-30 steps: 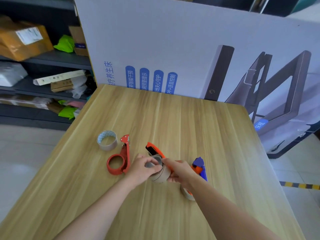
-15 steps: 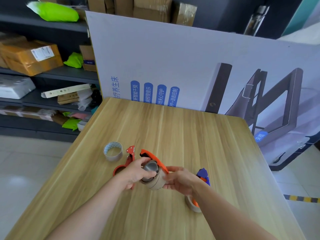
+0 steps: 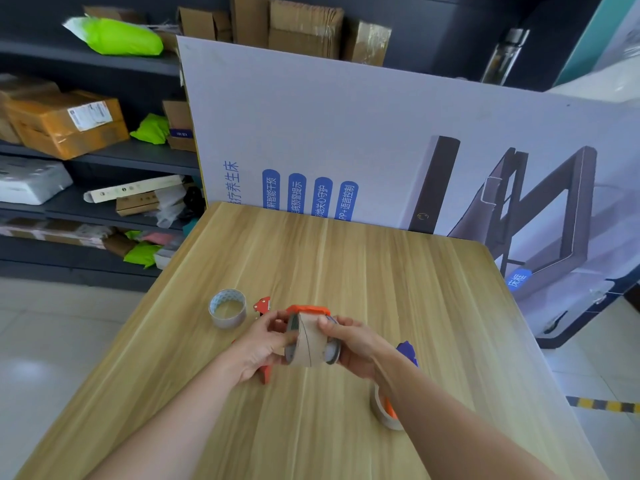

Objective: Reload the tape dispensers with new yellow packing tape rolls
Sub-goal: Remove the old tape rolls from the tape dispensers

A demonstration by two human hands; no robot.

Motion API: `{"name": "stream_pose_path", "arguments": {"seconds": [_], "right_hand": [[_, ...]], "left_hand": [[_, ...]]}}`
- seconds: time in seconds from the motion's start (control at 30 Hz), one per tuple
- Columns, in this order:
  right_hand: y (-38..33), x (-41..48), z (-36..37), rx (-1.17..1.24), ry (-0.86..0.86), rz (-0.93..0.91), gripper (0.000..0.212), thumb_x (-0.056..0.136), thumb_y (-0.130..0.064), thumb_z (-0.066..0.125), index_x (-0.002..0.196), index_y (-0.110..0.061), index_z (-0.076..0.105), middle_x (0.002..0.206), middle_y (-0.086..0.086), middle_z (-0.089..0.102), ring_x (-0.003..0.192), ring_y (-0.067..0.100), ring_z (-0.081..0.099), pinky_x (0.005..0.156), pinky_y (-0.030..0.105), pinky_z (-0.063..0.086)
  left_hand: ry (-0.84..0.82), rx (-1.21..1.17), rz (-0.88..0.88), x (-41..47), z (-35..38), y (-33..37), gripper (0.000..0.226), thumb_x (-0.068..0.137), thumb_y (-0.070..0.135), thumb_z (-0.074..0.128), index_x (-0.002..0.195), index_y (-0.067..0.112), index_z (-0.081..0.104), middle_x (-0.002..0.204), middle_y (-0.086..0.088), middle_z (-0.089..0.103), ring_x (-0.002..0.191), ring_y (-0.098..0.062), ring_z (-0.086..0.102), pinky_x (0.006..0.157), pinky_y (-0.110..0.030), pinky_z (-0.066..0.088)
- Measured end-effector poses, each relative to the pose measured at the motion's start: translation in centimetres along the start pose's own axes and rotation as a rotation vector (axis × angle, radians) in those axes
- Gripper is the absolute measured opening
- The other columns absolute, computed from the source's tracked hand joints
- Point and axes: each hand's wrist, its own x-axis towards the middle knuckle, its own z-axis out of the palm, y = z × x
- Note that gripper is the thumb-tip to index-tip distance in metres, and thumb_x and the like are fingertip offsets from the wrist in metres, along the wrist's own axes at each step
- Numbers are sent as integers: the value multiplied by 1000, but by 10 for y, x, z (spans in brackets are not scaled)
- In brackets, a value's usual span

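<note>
While above the table (image 3: 346, 265), tape roll (image 3: 308, 342) between left hand (image 3: 258, 346) and right hand (image 3: 358, 344), fingers (image 3: 327, 323) clamped on it.

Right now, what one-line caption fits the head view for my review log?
Left hand and right hand grip a brown tape roll in an orange dispenser over the wooden table.

Left hand (image 3: 262, 345), right hand (image 3: 356, 344): fingers (image 3: 328, 322) curled.

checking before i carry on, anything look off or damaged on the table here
Nothing spilled or broken. One oddity: the core held between the left hand and right hand looks like bare brown cardboard with a seam line, no yellow tape visible on it.
</note>
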Motion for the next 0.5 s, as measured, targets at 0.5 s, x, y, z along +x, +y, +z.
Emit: {"name": "stream_pose_path", "arguments": {"seconds": [0.5], "right_hand": [[9, 7, 7, -84, 203, 3, 45, 100, -37, 49, 119, 1, 62, 103, 16, 68, 85, 25, 64, 72, 33, 52]], "left_hand": [[36, 149, -36, -4, 9, 12, 72, 48, 33, 88, 111, 33, 53, 113, 0, 64, 106, -23, 62, 91, -47, 54]]}}
